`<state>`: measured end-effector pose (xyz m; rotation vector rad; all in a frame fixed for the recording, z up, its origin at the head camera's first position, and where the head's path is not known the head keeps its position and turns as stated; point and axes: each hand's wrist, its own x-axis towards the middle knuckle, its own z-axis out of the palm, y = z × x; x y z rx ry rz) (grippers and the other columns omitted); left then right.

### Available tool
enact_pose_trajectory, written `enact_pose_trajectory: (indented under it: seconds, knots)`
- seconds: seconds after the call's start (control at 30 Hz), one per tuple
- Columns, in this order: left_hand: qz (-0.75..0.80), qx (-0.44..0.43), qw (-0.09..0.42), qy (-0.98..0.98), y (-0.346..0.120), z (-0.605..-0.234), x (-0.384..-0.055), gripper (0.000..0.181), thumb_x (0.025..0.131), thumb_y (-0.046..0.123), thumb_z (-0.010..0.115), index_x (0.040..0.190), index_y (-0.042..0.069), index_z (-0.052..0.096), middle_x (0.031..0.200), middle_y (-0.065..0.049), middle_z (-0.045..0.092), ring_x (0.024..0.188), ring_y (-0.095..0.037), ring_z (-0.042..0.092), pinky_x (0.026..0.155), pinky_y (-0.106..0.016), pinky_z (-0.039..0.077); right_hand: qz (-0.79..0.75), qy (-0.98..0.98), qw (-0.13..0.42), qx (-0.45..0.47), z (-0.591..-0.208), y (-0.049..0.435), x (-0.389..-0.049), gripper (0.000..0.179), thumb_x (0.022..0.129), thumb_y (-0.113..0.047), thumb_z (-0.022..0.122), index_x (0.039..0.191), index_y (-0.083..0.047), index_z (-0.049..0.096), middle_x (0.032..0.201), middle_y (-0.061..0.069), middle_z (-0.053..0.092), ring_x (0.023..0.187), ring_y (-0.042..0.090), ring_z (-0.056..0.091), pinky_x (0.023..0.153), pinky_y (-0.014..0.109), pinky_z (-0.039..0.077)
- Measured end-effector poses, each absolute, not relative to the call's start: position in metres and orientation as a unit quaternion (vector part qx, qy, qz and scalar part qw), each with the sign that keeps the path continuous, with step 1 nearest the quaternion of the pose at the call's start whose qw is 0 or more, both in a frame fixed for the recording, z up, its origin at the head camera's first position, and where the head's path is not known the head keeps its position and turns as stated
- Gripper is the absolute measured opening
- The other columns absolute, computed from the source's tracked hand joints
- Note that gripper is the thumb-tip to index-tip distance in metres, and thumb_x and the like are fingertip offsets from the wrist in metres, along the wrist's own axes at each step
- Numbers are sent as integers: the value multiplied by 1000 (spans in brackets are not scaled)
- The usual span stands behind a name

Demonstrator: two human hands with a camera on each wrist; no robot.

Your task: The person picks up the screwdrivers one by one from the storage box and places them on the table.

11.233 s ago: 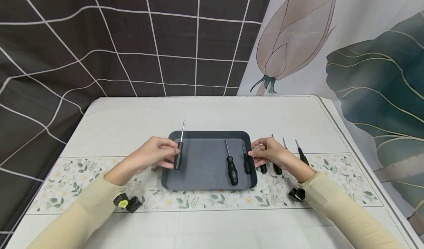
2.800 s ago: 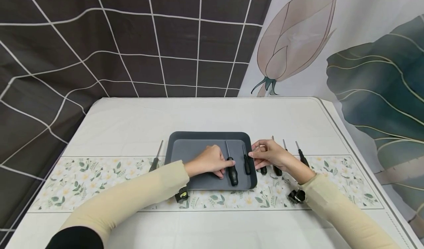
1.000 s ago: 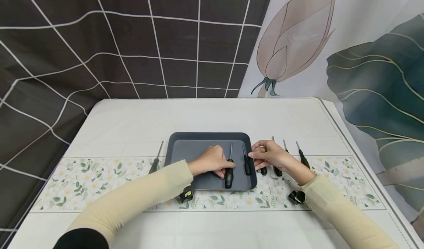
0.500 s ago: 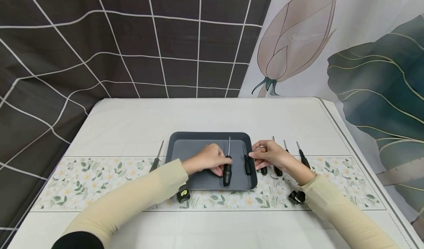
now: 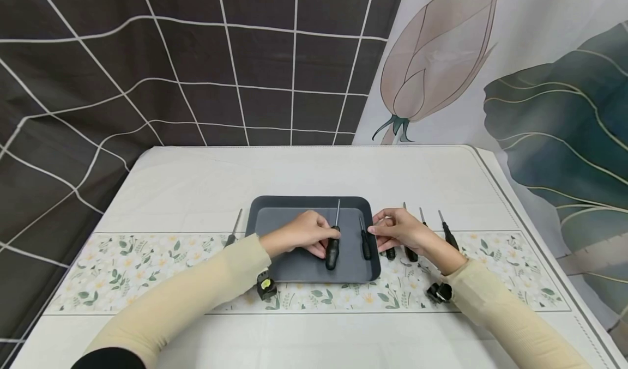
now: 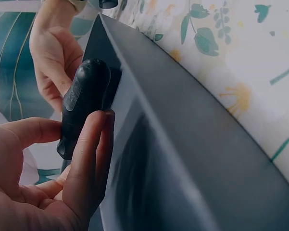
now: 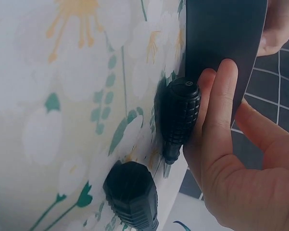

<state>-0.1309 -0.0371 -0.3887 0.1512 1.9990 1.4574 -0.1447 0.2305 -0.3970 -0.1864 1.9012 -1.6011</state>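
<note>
In the head view my left hand [image 5: 309, 234] pinches the handle of a large black screwdriver [image 5: 332, 252] between thumb and fingers, over the grey tray [image 5: 296, 271]. Its shaft points away from me. The left wrist view shows the rounded handle end [image 6: 89, 86] up close. My right hand [image 5: 398, 229] pinches the tray's right rim, its fingers on the outer wall in the right wrist view. A smaller black screwdriver [image 5: 366, 243] lies inside the tray by that side.
Left of the tray a screwdriver [image 5: 231, 238] lies on the tablecloth, partly hidden by my left sleeve. Several more lie to the right, one [image 5: 447, 233] beyond my right wrist; two handles, one ribbed [image 7: 180, 115], show beside the tray. A dark grid curtain [image 5: 255, 58] hangs behind.
The screwdriver held earlier now lies left of the tray. My left hand has since gripped the large screwdriver and shifted it left, tip upward. The right hand has stayed on the rim.
</note>
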Motion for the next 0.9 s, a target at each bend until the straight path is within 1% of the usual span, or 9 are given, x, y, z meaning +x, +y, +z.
enact_pose_trajectory:
  seconds: [0.23,0.43,0.7,0.9]
  knots:
    - [563,47,326,758,-43,-387,-132,19,96,16,66,92,-3,65,76,-10,60,55,-15,65,60,-30,63,-606,726,319,-63,-398,231,-146,33,99,0,59,122,17,43,78,10,63,64,17,68,68,37,64]
    - [570,35,330,752,-49,-385,-131,20,97,17,65,93,-3,63,79,-12,63,56,-14,66,61,-30,63,-606,727,317,-61,-399,231,-145,33,99,0,59,123,16,43,77,10,63,63,18,68,68,38,64]
    - [583,39,336,739,-58,-388,-131,20,99,16,63,96,-5,62,86,-17,64,57,-15,67,63,-31,63,-605,727,317,-66,-399,232,-144,33,99,-1,60,122,17,43,78,10,63,64,18,69,69,39,64]
    - [581,37,335,740,-63,-386,-131,22,99,17,62,97,-4,62,87,-15,61,60,-16,67,64,-31,63,-610,722,318,-74,-400,233,-145,32,99,0,59,121,17,43,78,10,63,65,17,69,69,40,64]
